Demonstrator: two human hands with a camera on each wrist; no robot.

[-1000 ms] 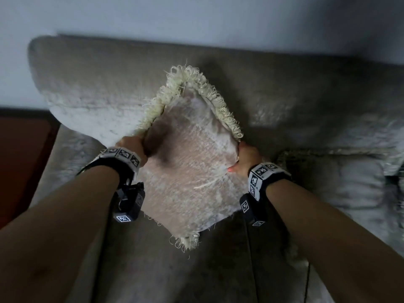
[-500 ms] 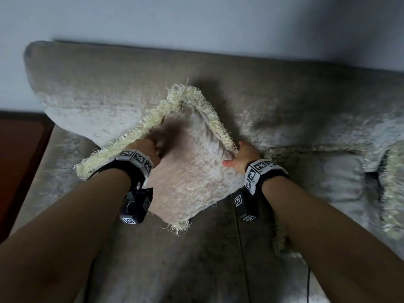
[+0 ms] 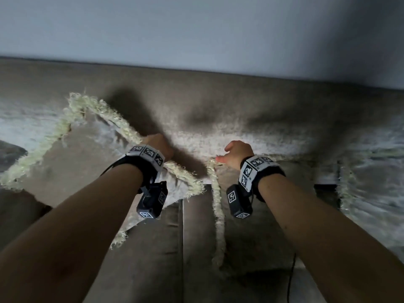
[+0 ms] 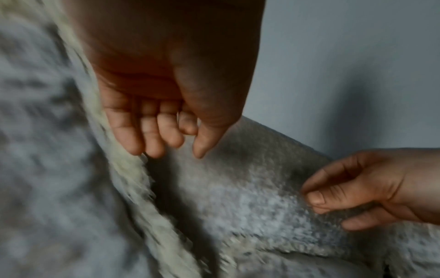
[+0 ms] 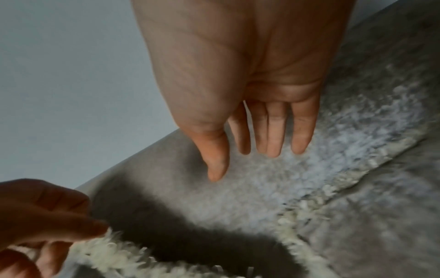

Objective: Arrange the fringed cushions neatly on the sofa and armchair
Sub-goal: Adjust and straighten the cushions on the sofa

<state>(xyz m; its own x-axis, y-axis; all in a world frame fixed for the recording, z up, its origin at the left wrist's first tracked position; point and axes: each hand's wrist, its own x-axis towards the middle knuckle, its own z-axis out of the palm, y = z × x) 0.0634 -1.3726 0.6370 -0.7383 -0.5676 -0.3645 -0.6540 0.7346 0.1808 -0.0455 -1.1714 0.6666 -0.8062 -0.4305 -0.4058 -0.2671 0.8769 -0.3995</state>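
Observation:
A pale cushion with a cream fringe [image 3: 76,171] leans tilted against the back of the grey sofa [image 3: 218,101], at the left. My left hand [image 3: 158,145] is at its upper right edge. Its relaxed fingers [image 4: 133,139] touch the fringe [image 4: 133,178] and hold nothing. A second fringed cushion [image 3: 273,215] sits to the right, its fringe [image 3: 218,215] running down the seat. Just above that cushion's top left corner is my right hand [image 3: 234,152], with straight fingers [image 5: 273,131] held over the sofa back and nothing in it.
A third fringed cushion [image 3: 376,204] stands at the far right against the sofa back. The sofa seat [image 3: 153,259] lies below my arms. A thin dark cable [image 3: 290,281] hangs near my right forearm. A plain wall [image 3: 196,29] rises behind the sofa.
Both hands have let go of the cushion they held up. It now leans on the sofa back at the left. The right hand has moved right, towards the second cushion.

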